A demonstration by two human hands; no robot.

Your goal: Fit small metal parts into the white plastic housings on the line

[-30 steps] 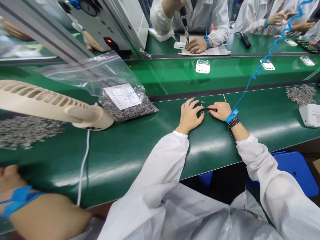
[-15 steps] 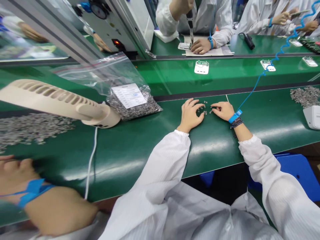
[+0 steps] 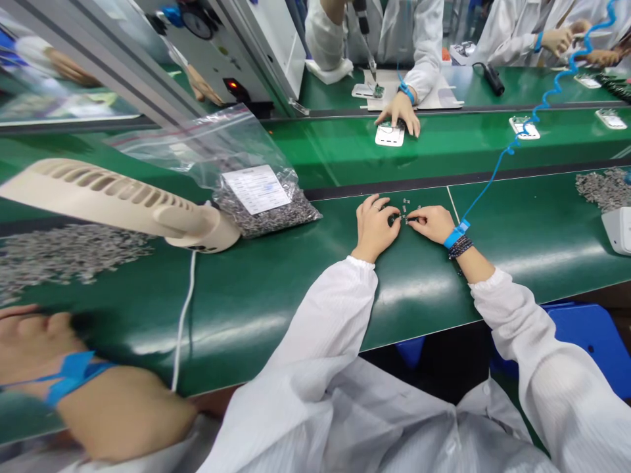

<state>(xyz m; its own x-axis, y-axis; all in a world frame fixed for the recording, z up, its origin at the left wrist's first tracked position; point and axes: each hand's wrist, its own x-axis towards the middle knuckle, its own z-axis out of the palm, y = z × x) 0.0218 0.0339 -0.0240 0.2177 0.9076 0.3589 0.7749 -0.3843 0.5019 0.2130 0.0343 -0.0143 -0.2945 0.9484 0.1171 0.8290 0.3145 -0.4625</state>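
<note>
My left hand (image 3: 374,228) and my right hand (image 3: 434,223) sit close together on the green bench mat (image 3: 305,315). Between them lies a small scatter of tiny metal parts (image 3: 407,211). A dark part seems to be pinched at my left fingertips (image 3: 394,219). My right fingertips touch the scatter, and whatever they hold is too small to make out. A blue wrist strap (image 3: 456,234) circles my right wrist, its coiled cord rising towards the far right.
A zip bag of grey metal parts (image 3: 290,213) and a cream fan (image 3: 113,197) stand left, beside a loose pile (image 3: 64,253). Another pile (image 3: 604,189) and a white box (image 3: 618,230) lie right. Beyond runs a green conveyor (image 3: 453,144) with white modules (image 3: 389,136). A co-worker's hand (image 3: 399,115) reaches there.
My hands have drawn closer together over the small parts. The co-worker's hand opposite has moved from the paper onto the white module on the conveyor.
</note>
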